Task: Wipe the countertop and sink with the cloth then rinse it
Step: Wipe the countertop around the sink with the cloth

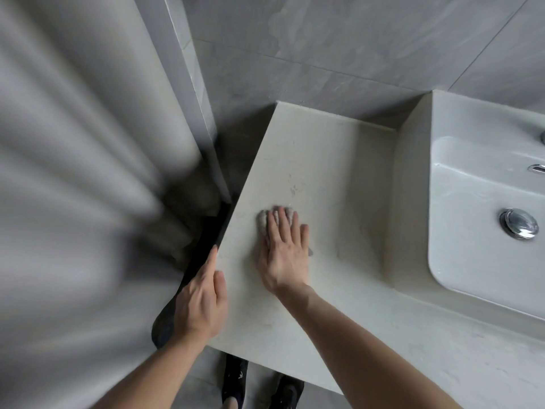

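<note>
**Cloth pressed flat on the pale stone surface**

I'm looking down into a grey-tiled bathroom corner, where large matte wall tiles (339, 39) meet a pale cream surface (324, 160) with faint marbled veining and a squared front edge. On my right sits the white ceramic sink (472, 231), glossy and rectangular with rounded corners, raised above the surface, with a chrome drain plug (519, 223) in its basin and a sliver of chrome tap (537, 168) at the frame edge. On my left hangs a blurred, softly folded grey curtain (73, 172).

The cloth (263, 220) is a small, nubby, grey-beige wad lying on the surface left of the sink, mostly covered; its crumpled edge shows past the fingertips. My right hand (284, 255) lies on top of it, palm down, fingers straight and slightly spread, pressing it against the stone. My left hand (203, 299) rests at the left edge of the surface, fingers loosely extended along the rim, thumb on top, gripping nothing I can make out. Below the edge I see black shoes (234, 379) on grey floor tile
</note>
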